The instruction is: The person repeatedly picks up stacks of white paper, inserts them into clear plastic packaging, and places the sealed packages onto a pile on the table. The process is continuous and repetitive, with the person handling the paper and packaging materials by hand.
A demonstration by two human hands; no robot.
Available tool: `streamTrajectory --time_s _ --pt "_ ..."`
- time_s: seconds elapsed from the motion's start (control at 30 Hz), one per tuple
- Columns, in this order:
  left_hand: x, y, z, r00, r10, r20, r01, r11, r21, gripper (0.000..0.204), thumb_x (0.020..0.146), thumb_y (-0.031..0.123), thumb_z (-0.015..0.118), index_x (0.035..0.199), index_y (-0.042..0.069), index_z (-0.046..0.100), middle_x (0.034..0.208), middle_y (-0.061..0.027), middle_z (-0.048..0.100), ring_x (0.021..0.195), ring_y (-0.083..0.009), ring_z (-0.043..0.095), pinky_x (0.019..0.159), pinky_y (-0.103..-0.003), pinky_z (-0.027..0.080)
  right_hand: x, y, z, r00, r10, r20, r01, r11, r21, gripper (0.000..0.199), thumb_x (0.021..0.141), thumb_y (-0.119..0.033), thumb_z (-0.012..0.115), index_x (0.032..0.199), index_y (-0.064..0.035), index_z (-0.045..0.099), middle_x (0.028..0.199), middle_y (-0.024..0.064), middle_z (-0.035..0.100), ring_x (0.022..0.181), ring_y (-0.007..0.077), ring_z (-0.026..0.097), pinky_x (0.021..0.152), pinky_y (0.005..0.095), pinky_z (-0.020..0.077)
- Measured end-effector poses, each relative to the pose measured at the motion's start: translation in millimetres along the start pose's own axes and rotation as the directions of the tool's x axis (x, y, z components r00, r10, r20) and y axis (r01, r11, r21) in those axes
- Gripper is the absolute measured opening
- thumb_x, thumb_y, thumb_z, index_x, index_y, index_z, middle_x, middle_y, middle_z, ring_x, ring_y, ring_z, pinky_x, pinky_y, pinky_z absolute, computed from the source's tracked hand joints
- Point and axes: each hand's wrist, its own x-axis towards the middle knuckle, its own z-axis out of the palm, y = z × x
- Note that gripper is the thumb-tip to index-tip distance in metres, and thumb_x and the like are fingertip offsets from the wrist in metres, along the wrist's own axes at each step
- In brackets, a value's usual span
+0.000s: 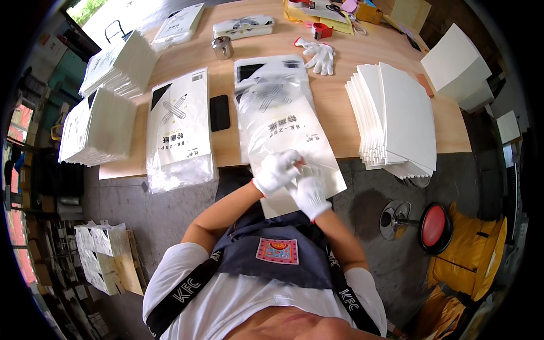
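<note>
A stack of white paper [331, 175] slants over the table's front edge, its far part under a clear printed plastic bag [271, 122]. My left hand [276, 171], in a white knit glove, lies over the near part of that bag with its fingers bent together, pinching at the film. Against its fingertips, my right hand [310, 190], gloved the same way, rests on the paper with its fingers curled. What the right fingers grip is hidden. Beneath the far end of this bag lies another printed bag [297, 65].
Left of a black phone [220, 113] lie flat printed bags [180, 122]; filled packs [96, 127] stand beyond. White paper stacks [396, 119] fan out at right. Farther back are a metal cup [222, 47], spare gloves [319, 55] and a red tape dispenser [322, 31]. A red-seated stool [435, 229] stands at right.
</note>
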Motion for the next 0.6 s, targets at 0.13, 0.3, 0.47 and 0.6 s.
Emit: streamTrajectory --time_s 0.13,0.3,0.47,0.6 --pt "-36.1 -24.2 -1.6 0.984 0.163 0.075 -0.167 0.985 0.05 0.01 0.074 0.003 0.061 0.08 0.01 0.063 0.075 -0.0102 0.067 0.066 -0.0293 0.067 0.06 -0.038 0.053 -30.7 -7.6 -26.2 0.889 0.008 -0.457 -0.018 1.0 -0.017 0.041 0.077 -0.009 0.072 0.115 -0.0056 0.058 0.126 0.0164 0.054 0.116 0.0355 0.053 0.098 0.0462 0.0436" --pt "-85.6 -34.9 0.0 0.886 0.452 0.101 -0.457 0.814 0.358 0.021 0.068 0.009 0.069 0.087 0.011 0.06 0.085 -0.0067 0.064 0.077 -0.0288 0.062 0.067 -0.039 0.051 -31.8 62.3 11.3 0.94 0.341 -0.004 -0.335 0.919 -0.207 0.035 0.099 -0.039 0.043 0.109 -0.0095 0.059 0.07 0.0114 0.068 0.058 0.0333 0.066 0.055 0.0487 0.0504" --pt "-140.7 -123.1 -40.7 0.956 0.021 -0.294 0.095 0.923 0.373 0.023 0.074 -0.002 0.066 0.091 0.006 0.053 0.081 -0.0098 0.056 0.071 -0.0246 0.056 0.064 -0.037 0.047 -52.4 42.6 4.4 0.97 0.202 0.134 -0.168 0.958 -0.231 0.032 0.096 -0.036 0.047 0.101 -0.0072 0.061 0.07 0.0139 0.068 0.061 0.0315 0.067 0.057 0.0463 0.0524" --pt "-188.4 -65.1 -43.8 0.736 -0.604 -0.305 0.465 0.779 -0.421 0.015 0.092 0.002 0.062 0.085 0.007 0.05 0.076 0.0048 0.047 0.073 -0.0046 0.048 0.065 -0.022 0.042 -86.1 23.7 -19.2 0.958 0.085 0.275 -0.027 0.978 -0.208 0.029 0.091 -0.032 0.05 0.087 -0.0058 0.062 0.067 0.0122 0.066 0.06 0.0277 0.066 0.057 0.043 0.053"
